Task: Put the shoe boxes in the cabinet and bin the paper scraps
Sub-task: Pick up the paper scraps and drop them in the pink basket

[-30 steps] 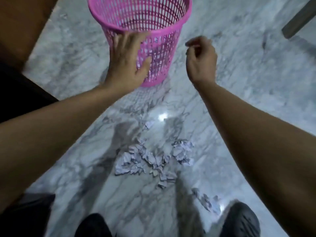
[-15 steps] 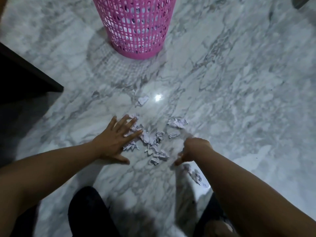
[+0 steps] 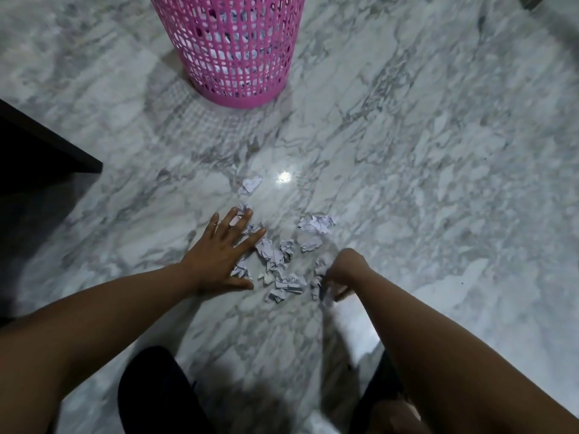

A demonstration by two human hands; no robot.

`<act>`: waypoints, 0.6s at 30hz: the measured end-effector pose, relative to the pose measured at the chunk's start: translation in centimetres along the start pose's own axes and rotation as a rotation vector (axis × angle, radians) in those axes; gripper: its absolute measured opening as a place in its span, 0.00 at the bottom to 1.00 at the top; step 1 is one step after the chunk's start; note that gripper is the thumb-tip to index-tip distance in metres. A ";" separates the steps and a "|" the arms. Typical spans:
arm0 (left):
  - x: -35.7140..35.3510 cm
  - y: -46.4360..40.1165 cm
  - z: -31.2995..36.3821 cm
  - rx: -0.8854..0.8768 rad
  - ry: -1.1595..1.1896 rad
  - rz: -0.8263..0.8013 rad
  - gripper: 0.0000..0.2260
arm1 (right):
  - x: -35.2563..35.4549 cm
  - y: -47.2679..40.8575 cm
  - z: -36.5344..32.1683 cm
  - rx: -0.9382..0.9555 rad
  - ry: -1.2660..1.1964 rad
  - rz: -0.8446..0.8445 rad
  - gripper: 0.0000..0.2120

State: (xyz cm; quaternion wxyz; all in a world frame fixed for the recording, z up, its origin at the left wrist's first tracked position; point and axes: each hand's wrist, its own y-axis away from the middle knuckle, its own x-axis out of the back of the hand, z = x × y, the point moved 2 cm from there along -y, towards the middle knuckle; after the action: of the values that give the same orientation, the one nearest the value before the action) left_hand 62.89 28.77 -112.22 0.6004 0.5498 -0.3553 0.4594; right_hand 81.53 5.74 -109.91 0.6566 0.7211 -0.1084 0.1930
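This looks like a room in a home. The marble floor (image 3: 423, 189), polished white stone with grey veins, mirrors a ceiling light as a bright spot. A pink plastic lattice wastebasket (image 3: 233, 54), the small household kind, stands on that floor. Left of the wastebasket and nearer the camera, the dark corner of a low piece of wooden furniture (image 3: 47, 151) reaches in from the edge, resting on the floor.
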 end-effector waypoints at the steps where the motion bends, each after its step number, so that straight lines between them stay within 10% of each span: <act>1: -0.1 0.0 0.0 0.004 0.001 0.002 0.51 | 0.3 -0.2 -1.2 0.032 -0.119 0.011 0.09; 8: 0.8 -1.2 -1.3 0.098 0.019 0.018 0.49 | 0.8 0.7 -8.3 0.281 -0.792 0.054 0.15; 14: 1.6 -1.4 -2.4 0.101 0.064 0.040 0.50 | 1.1 2.2 -7.8 0.591 -0.225 0.674 0.11; 18: 2.6 -0.7 -3.2 0.068 0.001 0.037 0.57 | 1.5 1.6 -5.7 0.680 -0.131 0.750 0.30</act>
State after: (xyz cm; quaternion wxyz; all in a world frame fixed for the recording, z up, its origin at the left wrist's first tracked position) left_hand 64.17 32.42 -110.50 0.5733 0.5628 -0.3491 0.4824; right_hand 81.49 11.33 -107.51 0.2620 0.8161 -0.3318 0.3941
